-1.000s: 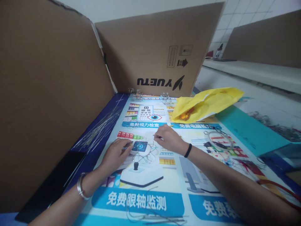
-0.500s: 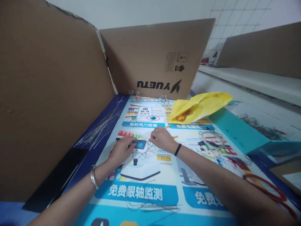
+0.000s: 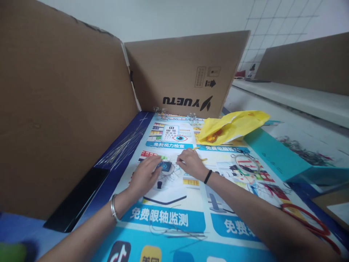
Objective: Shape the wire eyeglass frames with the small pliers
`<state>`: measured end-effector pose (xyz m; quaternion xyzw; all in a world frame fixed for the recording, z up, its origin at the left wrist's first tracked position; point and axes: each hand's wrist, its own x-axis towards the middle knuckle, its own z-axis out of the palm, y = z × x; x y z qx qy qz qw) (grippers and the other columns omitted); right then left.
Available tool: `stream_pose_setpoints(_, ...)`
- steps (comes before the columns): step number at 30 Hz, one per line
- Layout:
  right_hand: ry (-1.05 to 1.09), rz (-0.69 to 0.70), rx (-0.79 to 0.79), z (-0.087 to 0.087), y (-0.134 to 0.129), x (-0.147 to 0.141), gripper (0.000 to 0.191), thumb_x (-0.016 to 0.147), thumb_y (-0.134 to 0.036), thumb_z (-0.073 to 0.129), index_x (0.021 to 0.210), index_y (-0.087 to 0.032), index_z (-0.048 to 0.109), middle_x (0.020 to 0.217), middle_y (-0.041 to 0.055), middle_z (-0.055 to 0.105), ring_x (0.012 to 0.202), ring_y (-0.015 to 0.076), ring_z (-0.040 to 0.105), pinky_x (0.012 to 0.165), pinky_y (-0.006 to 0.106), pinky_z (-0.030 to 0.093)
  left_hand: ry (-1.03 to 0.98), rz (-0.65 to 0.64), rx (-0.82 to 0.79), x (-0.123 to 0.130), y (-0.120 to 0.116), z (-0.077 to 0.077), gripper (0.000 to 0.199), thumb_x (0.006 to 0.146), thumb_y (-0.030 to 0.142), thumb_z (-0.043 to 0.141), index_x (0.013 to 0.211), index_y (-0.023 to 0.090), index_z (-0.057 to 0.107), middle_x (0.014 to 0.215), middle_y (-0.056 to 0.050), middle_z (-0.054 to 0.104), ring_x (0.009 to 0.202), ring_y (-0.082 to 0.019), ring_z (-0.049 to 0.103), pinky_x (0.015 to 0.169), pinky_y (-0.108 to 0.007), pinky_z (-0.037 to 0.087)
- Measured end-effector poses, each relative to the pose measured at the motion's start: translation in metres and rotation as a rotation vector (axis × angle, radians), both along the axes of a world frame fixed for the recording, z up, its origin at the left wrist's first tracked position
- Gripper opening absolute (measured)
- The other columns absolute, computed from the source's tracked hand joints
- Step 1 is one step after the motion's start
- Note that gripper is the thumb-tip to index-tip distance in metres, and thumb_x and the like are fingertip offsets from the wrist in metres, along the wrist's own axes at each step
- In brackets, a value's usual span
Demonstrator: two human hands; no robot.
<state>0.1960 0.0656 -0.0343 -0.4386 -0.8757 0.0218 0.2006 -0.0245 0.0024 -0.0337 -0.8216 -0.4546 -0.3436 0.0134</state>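
On the printed sheet, a loose tangle of thin metal wire (image 3: 171,177) lies between my hands. My left hand (image 3: 145,177) is at its left side, back upward, fingers stretched forward and thumb apart from them. To the right, my right hand (image 3: 191,162) has its thumb and forefinger pinched at the wire's edge, seemingly on a thin strand. Two yellow handles (image 3: 204,159) of a tool show beyond the right hand; its head is hidden, and whether the palm holds it cannot be told. Several cut wires (image 3: 185,233) lie nearer to me.
Cardboard panels (image 3: 180,72) stand at the back and left. Straight wires (image 3: 121,147) lie left, above a black flat object (image 3: 77,198). A yellow bag (image 3: 240,123), a teal box (image 3: 289,158) with wire pieces, a wire coil (image 3: 247,163) and red loops (image 3: 305,218) are right.
My left hand has turned back-up, its fingers extending out of the earlier pinch. My right hand stays nearly where it was. The view has shifted slightly.
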Motion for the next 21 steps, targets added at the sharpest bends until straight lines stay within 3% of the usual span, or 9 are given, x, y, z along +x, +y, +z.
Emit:
stream_pose_setpoints(3,0.026,-0.006,-0.012,-0.001,0.002,-0.001,0.013,0.08,-0.03,0.06,0.073,-0.02,0.064,0.076,0.0027,0.059,0.085,0.0178,0.045,0.075,0.03,0.027,0.223,-0.091,-0.165,0.013,-0.006,0.001,0.042,0.088,0.034,0.046,0.128,0.021,0.044,0.132,-0.01,0.05,0.123,-0.025,0.044,0.101,-0.044,0.037)
stream_pose_setpoints(6,0.043,-0.009,-0.029,-0.002,0.004,-0.002,0.013,0.08,-0.03,0.061,0.073,-0.019,0.064,0.077,0.0023,0.059,0.086,0.0176,0.045,0.076,0.03,0.027,0.337,-0.153,-0.236,0.018,-0.007,0.001,0.044,0.089,0.039,0.043,0.13,0.026,0.043,0.138,-0.007,0.044,0.128,-0.025,0.037,0.103,-0.046,0.033)
stream_pose_setpoints(21,-0.182,-0.018,-0.024,0.011,0.02,-0.01,0.014,0.081,-0.033,0.059,0.074,-0.021,0.062,0.082,0.0033,0.059,0.089,0.0193,0.043,0.072,0.03,0.023,0.408,-0.23,-0.266,0.012,-0.002,0.001,0.04,0.091,0.044,0.034,0.129,0.035,0.045,0.14,-0.001,0.042,0.131,-0.027,0.031,0.103,-0.049,0.031)
